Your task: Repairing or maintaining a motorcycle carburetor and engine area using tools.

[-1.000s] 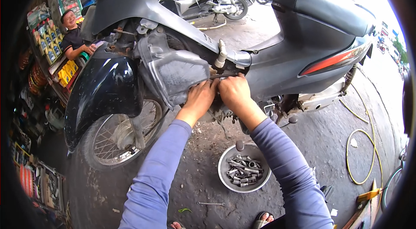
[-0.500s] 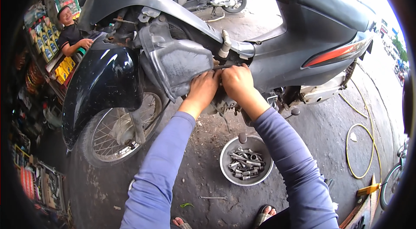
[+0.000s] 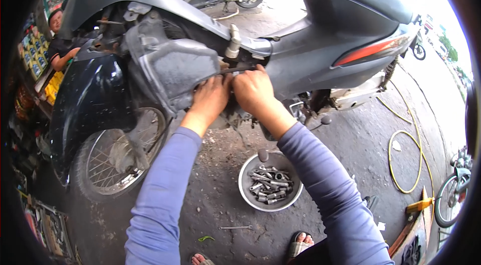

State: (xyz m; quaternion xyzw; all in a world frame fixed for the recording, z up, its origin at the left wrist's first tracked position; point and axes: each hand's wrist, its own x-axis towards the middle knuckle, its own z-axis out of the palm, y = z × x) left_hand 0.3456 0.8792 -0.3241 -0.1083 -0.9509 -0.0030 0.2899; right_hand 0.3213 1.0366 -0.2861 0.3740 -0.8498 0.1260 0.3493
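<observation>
Both hands work in the gap at the middle of a grey and black motorbike (image 3: 295, 59), just behind its grey plastic air box (image 3: 183, 67). My left hand (image 3: 210, 98) is bent inward beside the box's lower rear corner, its fingertips hidden in the gap. My right hand (image 3: 253, 88) is closed right next to it, knuckles up, and what it grips is hidden behind the fingers. A dark rod-like part (image 3: 236, 70) runs just above both hands, its right end by the right hand's raised finger. An upright pale pipe fitting (image 3: 233, 42) stands above them.
On the ground below stands a metal bowl (image 3: 243, 187) full of sockets and wrenches. A loose wrench (image 3: 235, 227) lies near my feet. The front wheel (image 3: 117, 157) is at left, a yellow hose (image 3: 391, 159) at right. Another person (image 3: 62, 57) is at far left by shelves.
The whole view has shifted, so the motorbike, bowl and hands sit further left. Both hands stay at the same gap, close together. The person at far left is now partly out of view.
</observation>
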